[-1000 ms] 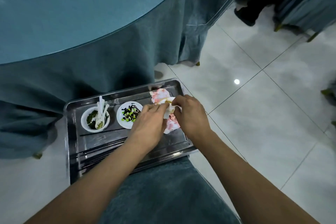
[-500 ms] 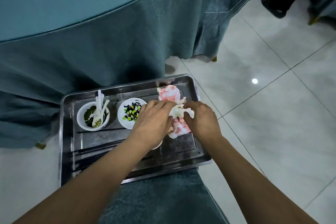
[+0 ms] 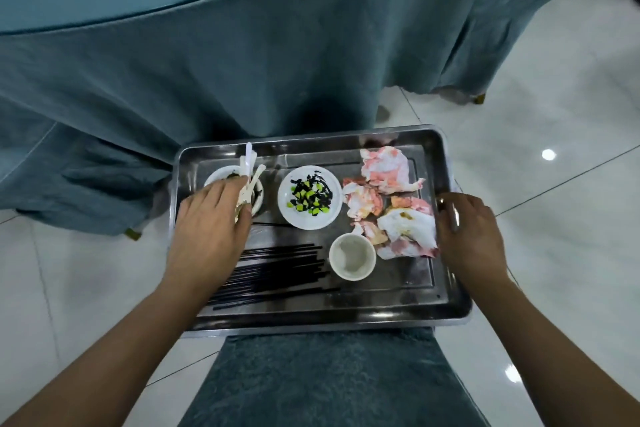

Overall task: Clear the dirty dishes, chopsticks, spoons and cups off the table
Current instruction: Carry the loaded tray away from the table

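Right hand [image 3: 467,232] grips tray [image 3: 398,288], left hand [image 3: 207,222] over bowl [image 3: 219,174] (spoons [image 3: 248,163] inside)

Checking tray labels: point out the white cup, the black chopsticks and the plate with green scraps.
white cup [image 3: 352,256]: head view, inside of its bottom.
black chopsticks [image 3: 277,270]: head view, middle of the bundle.
plate [image 3: 308,222]: head view, bare white part by its near rim.

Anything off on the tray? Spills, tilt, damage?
No spill or breakage visible. Oddest thing: the tray sits on a chair seat narrower than it, both ends overhanging, so it may tip; the right hand grips its right rim. Stained crumpled napkins are piled loose beside the plate.
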### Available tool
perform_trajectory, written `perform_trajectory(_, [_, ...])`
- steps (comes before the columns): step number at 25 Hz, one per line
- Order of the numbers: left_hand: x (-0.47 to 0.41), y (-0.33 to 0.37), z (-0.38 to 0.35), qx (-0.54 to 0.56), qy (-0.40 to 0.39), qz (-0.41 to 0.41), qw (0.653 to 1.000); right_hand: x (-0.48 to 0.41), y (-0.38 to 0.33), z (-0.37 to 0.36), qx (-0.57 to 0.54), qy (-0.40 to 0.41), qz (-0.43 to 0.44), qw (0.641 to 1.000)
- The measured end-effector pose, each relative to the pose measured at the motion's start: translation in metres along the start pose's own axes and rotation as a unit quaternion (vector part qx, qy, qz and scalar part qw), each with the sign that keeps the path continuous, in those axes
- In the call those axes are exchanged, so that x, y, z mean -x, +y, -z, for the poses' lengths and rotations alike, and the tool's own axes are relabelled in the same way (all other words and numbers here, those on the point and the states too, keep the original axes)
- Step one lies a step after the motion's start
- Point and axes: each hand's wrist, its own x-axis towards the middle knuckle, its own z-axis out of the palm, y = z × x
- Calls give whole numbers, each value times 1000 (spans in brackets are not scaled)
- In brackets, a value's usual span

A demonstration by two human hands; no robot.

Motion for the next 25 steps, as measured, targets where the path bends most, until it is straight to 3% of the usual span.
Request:
perform_trajectory(4, [14,-44,-29,15,18,90,996,-6,7,-23,20,3,22,1000])
perform_trajectory(8, [16,-85,-65,13,2,122,992,-5,15,-44,43,16,15,999])
perform_trajectory(17, [17,-127,-115,13,-89,256,962,1,33,-71,31,-37,-92,995])
perform_trajectory(21, [17,-139,-127,54,-126,279,950,3,36,-82,-18,-56,-97,994])
perform_trajectory(25, [14,-143,-129,95,-103,277,951,-2,35,-87,-31,-36,-121,991])
